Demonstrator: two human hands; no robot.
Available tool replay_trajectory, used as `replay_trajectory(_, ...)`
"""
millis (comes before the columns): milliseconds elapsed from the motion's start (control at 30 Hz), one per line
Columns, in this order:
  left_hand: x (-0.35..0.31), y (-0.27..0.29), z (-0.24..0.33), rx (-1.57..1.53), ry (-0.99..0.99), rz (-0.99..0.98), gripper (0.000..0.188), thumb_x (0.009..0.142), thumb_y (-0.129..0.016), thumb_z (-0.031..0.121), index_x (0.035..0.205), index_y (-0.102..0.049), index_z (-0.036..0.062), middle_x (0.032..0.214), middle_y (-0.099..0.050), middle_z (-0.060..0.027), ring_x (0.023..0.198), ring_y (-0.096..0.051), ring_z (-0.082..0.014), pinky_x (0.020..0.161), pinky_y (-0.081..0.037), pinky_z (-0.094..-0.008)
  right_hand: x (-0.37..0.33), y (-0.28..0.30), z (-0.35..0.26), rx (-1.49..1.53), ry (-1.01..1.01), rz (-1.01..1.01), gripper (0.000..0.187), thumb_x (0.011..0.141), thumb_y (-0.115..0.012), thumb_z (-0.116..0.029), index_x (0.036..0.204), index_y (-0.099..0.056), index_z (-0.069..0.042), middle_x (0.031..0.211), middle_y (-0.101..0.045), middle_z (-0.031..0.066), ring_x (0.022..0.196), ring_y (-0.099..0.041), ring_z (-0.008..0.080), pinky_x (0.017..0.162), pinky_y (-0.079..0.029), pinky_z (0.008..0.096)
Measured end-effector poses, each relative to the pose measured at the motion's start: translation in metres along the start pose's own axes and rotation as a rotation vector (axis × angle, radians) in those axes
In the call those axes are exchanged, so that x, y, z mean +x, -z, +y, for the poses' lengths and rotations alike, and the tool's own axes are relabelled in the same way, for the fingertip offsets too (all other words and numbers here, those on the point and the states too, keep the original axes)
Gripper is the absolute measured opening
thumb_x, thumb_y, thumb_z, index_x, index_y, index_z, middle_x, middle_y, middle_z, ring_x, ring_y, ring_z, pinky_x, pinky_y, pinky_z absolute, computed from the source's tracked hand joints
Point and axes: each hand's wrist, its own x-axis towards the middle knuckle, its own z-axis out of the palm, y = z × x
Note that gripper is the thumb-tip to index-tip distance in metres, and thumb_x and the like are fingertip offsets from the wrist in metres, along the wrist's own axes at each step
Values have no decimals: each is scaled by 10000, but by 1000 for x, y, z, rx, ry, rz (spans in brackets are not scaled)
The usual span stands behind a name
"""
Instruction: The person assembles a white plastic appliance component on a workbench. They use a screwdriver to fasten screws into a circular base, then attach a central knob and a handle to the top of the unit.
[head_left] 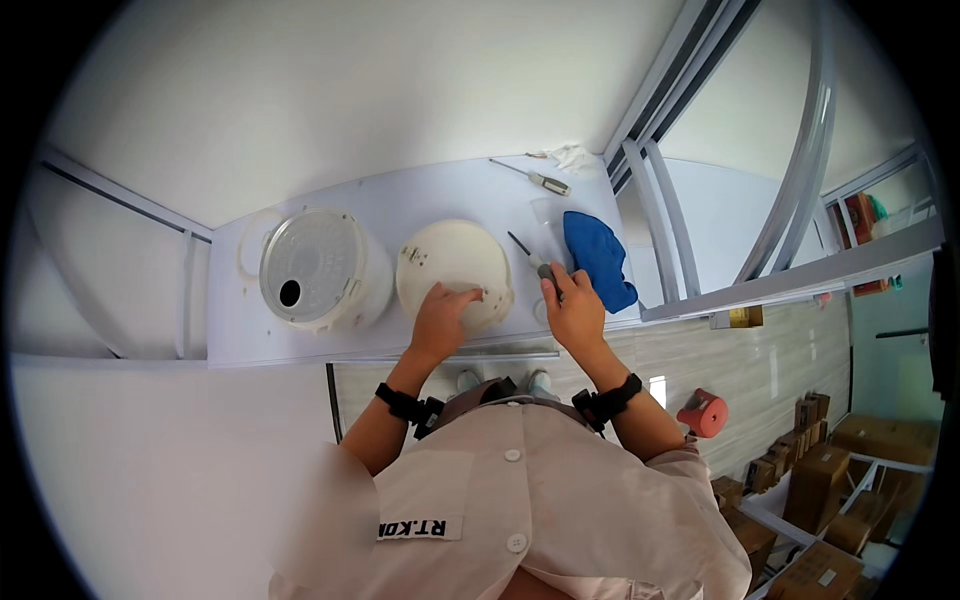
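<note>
A round off-white lid (455, 255) lies on the white table in front of me, with small marks near its left edge. My left hand (438, 322) rests on its near part, index finger stretched toward a small dark spot at the lid's right side. My right hand (577, 312) is closed around the grey handle of a screwdriver (547, 273), just right of the lid. The thin shaft points away and to the left, its tip over the table and apart from the lid. Left of the lid stands a white rice-cooker-like pot (318, 268) with a translucent top and a black round hole.
A blue cloth (597, 260) lies beside my right hand. Farther back are a second screwdriver (548, 183) and a crumpled white wrapper (573, 158). A metal frame (665, 220) stands right of the table (405, 202). A red roll (703, 413) and cardboard boxes (818, 485) are on the right.
</note>
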Motion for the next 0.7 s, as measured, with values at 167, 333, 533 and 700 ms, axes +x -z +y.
replay_trajectory(167,-6,8,-6,-24,-16,4,535,767,-524,-141,1194,-742,96,1094,-781,-51,1065,-668,-321,1236,-315,-573,-4,-15,-3,-28,-43,-111,460,950,-716,-307,1327,-634,-56,1022,-717,202,856,-711,417,709,-578,501)
replay_trajectory(333,-9,19,-7,-13,22,-9,434,803,-541,-94,1133,-751,95,1065,-783,-38,1092,-673,-294,1235,-316,-570,-15,-34,-8,5,-84,-325,560,903,-742,-301,1330,-562,12,963,-729,270,838,-710,459,727,-571,554)
replay_trajectory(533,-15,23,-13,-23,-11,18,327,839,-577,-41,1097,-740,76,1053,-765,-69,1137,-669,-301,1217,-343,-569,-22,-65,-4,-9,-13,-326,426,893,-758,-298,1138,-557,-14,963,-698,253,837,-705,464,714,-574,556)
replay_trajectory(700,-22,30,-17,-18,-28,-13,280,861,-602,-8,1098,-732,66,1094,-752,-97,1149,-664,-314,1211,-354,-565,-26,-63,-18,-22,-69,-302,485,864,-785,-305,1170,-540,-19,1043,-628,247,859,-700,468,715,-581,554)
